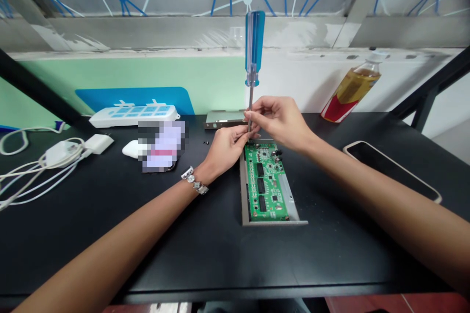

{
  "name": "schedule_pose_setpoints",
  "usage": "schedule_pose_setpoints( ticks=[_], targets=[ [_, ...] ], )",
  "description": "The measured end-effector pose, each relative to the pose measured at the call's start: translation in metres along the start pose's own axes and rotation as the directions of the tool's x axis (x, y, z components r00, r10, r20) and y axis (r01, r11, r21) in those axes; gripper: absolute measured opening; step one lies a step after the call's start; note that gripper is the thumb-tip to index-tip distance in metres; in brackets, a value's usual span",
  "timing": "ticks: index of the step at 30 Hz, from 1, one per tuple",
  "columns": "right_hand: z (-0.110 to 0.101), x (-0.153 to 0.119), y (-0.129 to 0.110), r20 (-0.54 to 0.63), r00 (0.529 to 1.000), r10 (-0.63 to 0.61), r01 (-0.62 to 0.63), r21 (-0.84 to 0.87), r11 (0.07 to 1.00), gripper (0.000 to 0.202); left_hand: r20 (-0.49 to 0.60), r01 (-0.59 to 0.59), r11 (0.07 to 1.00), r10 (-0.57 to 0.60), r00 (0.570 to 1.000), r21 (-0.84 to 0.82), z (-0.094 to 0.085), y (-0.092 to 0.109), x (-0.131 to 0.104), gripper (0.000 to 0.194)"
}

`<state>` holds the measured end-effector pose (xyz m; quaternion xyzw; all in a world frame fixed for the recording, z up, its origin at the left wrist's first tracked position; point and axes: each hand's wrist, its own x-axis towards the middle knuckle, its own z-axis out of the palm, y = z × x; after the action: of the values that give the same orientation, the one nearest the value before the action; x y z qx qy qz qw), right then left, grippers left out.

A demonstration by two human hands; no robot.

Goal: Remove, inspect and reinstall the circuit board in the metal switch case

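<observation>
A screwdriver (pixel 254 49) with a clear blue handle stands upright over the far end of a green circuit board (pixel 270 186). The board lies in a shallow metal tray (pixel 245 208) on the black table. My right hand (pixel 281 120) pinches the screwdriver's shaft between thumb and fingertips. My left hand (pixel 229 144), with a metal bracelet at the wrist, has its fingers closed at the lower shaft, beside the tray's far left corner. The screwdriver's tip is hidden behind the fingers. Behind the hands lies a metal cover (pixel 223 118).
Tiny dark screws (pixel 206 142) lie left of my left hand. Further left are a phone (pixel 163 149), a white case (pixel 134 149), a power strip (pixel 135 113) and white cables (pixel 62 156). On the right are another phone (pixel 392 168) and a drink bottle (pixel 352 88) against the wall.
</observation>
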<state>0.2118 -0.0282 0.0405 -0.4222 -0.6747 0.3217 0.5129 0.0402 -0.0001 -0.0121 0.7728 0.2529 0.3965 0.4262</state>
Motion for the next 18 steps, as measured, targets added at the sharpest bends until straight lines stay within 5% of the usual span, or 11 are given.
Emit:
schedule_pose_setpoints(
  ticks=[4, 9, 18],
  targets=[
    [0.0041, 0.0006, 0.0063, -0.074, 0.995, -0.066, 0.062, -0.062, 0.996, 0.039, -0.032, -0.011, 0.994, 0.015, 0.999, 0.106, 0.002, 0.0027, -0.0019, 0.029],
    [0.0063, 0.001, 0.0076, -0.096, 0.991, -0.092, 0.083, -0.091, 0.992, 0.041, -0.142, 0.006, 1.0, -0.008, 0.99, -0.02, 0.0071, 0.007, -0.0009, 0.023],
    [0.01, 0.0003, 0.0084, -0.174, 0.971, -0.164, 0.136, -0.163, 0.977, 0.038, -0.06, 0.008, 1.0, -0.007, 0.998, 0.01, 0.0036, 0.0004, 0.003, 0.032]
  ],
)
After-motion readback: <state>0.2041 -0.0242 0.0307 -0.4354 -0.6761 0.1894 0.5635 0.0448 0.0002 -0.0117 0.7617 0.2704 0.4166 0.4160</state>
